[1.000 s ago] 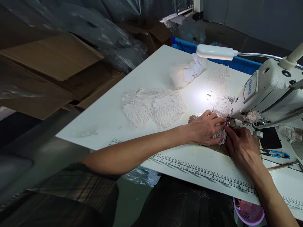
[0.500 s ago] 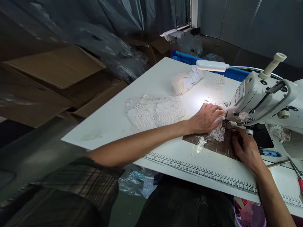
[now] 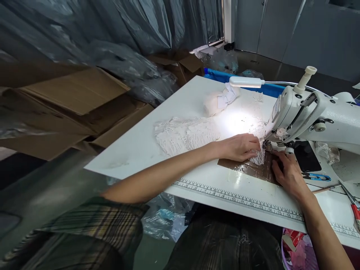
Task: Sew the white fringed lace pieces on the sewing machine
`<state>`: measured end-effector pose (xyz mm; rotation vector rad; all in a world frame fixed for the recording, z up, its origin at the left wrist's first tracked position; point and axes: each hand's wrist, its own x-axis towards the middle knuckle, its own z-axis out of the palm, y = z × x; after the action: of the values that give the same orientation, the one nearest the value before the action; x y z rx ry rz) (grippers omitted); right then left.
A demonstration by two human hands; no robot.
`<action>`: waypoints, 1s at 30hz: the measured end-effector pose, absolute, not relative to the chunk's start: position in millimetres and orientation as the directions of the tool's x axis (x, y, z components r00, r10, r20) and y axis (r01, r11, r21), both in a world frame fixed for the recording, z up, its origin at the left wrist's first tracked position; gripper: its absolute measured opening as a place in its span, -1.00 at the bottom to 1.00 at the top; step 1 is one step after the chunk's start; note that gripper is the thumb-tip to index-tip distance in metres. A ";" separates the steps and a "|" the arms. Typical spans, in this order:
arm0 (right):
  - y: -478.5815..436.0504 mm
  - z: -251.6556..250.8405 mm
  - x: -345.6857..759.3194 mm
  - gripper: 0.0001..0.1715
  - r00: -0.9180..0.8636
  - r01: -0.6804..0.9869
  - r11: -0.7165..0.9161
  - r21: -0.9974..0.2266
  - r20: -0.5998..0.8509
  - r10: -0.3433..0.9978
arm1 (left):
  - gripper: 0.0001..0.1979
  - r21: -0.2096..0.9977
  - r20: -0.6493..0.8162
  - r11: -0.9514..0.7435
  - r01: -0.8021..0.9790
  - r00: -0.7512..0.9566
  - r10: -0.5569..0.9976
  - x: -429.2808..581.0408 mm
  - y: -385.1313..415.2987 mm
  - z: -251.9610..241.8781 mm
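Note:
My left hand (image 3: 240,147) lies flat, fingers stretched out, pressing a small piece of white lace (image 3: 258,158) onto the table just left of the needle of the white sewing machine (image 3: 312,116). My right hand (image 3: 287,173) rests in front of the presser foot on a brown taped patch (image 3: 247,167), fingers curled down at the lace's right edge; whether it pinches the lace I cannot tell. A heap of white lace trim (image 3: 185,134) lies to the left of my left hand.
A lit lamp (image 3: 246,82) on a flexible neck hangs over the white table (image 3: 146,142). A pale fabric bundle (image 3: 218,101) sits at the back. Blue snips (image 3: 316,176), a phone (image 3: 306,157) and a screwdriver (image 3: 354,210) lie right. Cardboard boxes (image 3: 75,105) stand left. A printed ruler (image 3: 242,200) runs along the front edge.
My left hand has flattened over the lace beside the needle. My right hand drew back from the presser foot toward me. The view has lifted and shifted.

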<state>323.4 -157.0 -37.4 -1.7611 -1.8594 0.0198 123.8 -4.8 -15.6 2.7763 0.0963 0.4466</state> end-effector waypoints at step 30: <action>-159.6 -29.8 308.4 -0.57 -0.257 0.879 0.364 -0.307 0.338 0.906 | -0.76 0.451 0.508 -0.891 0.055 0.805 0.307 124.5 -19.0 -35.0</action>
<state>308.4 -159.6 -29.8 -1.5473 -2.1761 0.0768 124.5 -19.0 -35.0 2.5718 0.2711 0.8240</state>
